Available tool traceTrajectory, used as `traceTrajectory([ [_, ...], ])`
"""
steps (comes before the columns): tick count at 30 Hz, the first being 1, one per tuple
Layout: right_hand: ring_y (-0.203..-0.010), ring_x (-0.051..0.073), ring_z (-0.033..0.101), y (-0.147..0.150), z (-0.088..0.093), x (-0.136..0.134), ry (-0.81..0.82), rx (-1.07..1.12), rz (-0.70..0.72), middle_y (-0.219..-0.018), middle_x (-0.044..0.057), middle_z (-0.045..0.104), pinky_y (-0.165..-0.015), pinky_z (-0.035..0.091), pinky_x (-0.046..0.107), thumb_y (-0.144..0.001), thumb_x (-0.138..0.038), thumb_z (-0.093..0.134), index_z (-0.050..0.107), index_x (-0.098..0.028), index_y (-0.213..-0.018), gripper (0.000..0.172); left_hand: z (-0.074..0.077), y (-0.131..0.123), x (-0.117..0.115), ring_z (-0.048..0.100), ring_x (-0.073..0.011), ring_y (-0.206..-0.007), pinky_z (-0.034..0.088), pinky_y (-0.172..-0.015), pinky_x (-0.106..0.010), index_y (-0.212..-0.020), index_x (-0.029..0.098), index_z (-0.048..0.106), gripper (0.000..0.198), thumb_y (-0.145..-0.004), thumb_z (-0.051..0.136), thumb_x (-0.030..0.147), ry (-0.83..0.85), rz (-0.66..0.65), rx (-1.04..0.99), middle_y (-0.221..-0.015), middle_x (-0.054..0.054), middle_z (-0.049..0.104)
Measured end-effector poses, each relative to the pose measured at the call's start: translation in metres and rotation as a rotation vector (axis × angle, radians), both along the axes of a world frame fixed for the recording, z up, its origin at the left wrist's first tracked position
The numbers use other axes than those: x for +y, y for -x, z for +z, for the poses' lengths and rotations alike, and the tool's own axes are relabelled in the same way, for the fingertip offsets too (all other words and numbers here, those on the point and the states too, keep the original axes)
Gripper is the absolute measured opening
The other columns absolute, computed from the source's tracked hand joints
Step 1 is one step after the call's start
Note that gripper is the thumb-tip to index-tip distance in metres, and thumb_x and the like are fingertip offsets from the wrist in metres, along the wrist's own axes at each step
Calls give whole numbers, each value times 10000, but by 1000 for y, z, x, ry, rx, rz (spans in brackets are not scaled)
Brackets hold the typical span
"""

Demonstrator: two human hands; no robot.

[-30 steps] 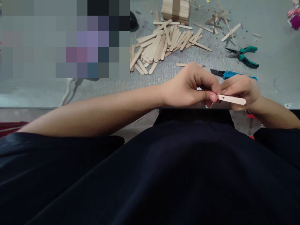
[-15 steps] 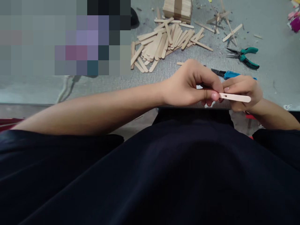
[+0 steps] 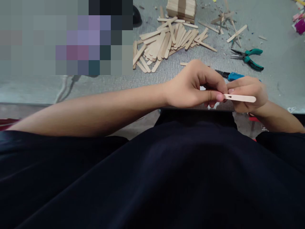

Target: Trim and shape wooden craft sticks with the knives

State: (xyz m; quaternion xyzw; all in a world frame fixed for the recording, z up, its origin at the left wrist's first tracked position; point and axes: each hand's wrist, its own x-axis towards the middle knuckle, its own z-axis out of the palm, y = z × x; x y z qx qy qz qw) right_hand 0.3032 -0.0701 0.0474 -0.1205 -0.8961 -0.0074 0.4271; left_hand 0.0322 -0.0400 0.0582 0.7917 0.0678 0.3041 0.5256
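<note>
A pale wooden craft stick [image 3: 243,98] with a small dark hole near its left part points to the right. My left hand [image 3: 200,86] pinches its left end between thumb and fingers. Just behind the stick, my right hand [image 3: 250,92] has its fingers closed against the left fingertips; whether it grips the stick too is hidden. A cutter with a blue handle [image 3: 234,76] lies right behind my hands, partly covered by them. Another craft stick [image 3: 184,64] lies on the table behind my left hand.
On the grey table [image 3: 281,60] lie a heap of craft sticks [image 3: 162,44], a banded stack of sticks [image 3: 181,9], crossed sticks [image 3: 237,33], green-handled pliers [image 3: 254,60] and a cable [image 3: 64,89]. A pink item [image 3: 299,25] is at the far right.
The stick has tilted very slightly and its hole looks clearer. Both hands keep almost the same pose and place.
</note>
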Motion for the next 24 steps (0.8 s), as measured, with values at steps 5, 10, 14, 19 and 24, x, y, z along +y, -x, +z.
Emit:
traceTrajectory([
  [5, -719, 143, 868, 0, 13, -5, 37, -90, -2, -1046, 25, 975, -581, 514, 296, -1332, -376, 581, 730, -321, -1281, 167, 7, -1, -3, 763, -156, -670, 586, -673, -276, -936, 188, 840, 535, -1146, 908, 675, 73, -25, -58, -741, -27, 797],
  [10, -797, 137, 909, -5, 11, -2, 88, -147, 52, -1105, 24, 994, -628, 544, 272, -1328, -382, 610, 753, -312, -1300, 162, 8, 2, 1, 775, -188, -758, 644, -759, -310, -1034, 163, 886, 559, -1158, 879, 708, 48, -61, 61, -833, -103, 868],
  [14, -777, 129, 902, -10, -6, 2, 66, -147, -20, -1105, -7, 981, -599, 513, 277, -1366, -569, 492, 797, -306, -1200, 436, 2, 3, 3, 819, -220, -807, 689, -826, -345, -1120, 175, 908, 667, -1178, 798, 830, 10, -50, 78, -868, -97, 869],
  [19, -842, 117, 921, -12, -12, 2, 101, -130, -13, -1141, -11, 963, -691, 588, 239, -1390, -646, 462, 835, -326, -1288, 502, -1, 4, 2, 847, -209, -778, 685, -828, -332, -1123, 187, 896, 605, -1211, 769, 772, -28, -30, 62, -848, -63, 834],
  [24, -869, 135, 949, -9, -7, 4, 93, -120, 73, -1138, -31, 965, -669, 610, 227, -1333, -625, 642, 782, -330, -1281, 330, 2, 2, 3, 838, -197, -772, 669, -788, -304, -1090, 186, 896, 584, -1175, 829, 760, -14, -63, 77, -845, -67, 862],
])
